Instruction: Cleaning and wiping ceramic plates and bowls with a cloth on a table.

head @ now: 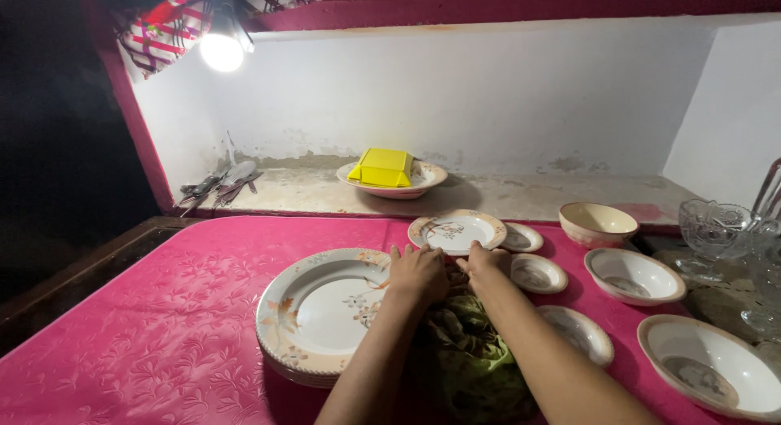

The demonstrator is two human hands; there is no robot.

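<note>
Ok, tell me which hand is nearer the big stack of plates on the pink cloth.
Left. The left hand lies at the right rim of the big stack of plates, seemingly touching it. The right hand sits farther right, its fingertips at the small plate behind.

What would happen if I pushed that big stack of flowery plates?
The stack of large plates would probably feel heavy and slide stiffly on the pink tablecloth. They look like glazed ceramic, so likely breakable and slippery to grip. It sits near the table's front edge, so a push that way could tip it off.
</note>
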